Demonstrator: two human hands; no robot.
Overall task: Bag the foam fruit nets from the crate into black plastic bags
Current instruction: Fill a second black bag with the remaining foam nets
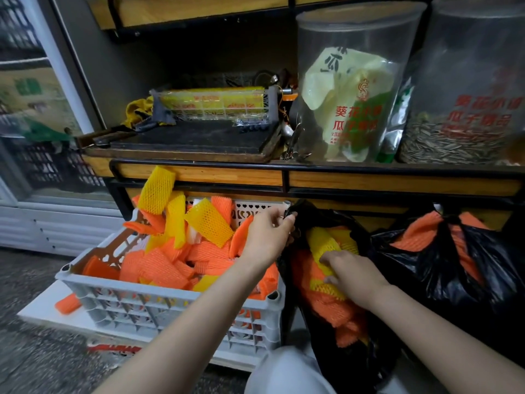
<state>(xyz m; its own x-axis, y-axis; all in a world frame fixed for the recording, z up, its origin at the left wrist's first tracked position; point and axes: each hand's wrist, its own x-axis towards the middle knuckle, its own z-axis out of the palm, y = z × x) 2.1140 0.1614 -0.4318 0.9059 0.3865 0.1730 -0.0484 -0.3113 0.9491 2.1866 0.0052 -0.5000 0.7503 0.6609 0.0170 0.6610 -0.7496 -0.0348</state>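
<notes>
Pinching black bag [314,216] rim, left hand [267,237], right hand [353,275] atop nets [321,242], grip hidden

Dim indoors, lit softly from above and the near side. Brightest on the foam nets [170,263] in the crate [170,308], saturated almost to glowing. Deep shadow beneath the upper shelf [199,12] at the far side and within the black bags [488,274], with only a faint sheen along their folds. Pale glare across the clear jars [355,38] at far right. Hazy reflections on the glass door [28,95] at far left. Soft and smeared toward every edge, worst at far left and far right. Strongly bowed by the wide angle along the shelf lines.
</notes>
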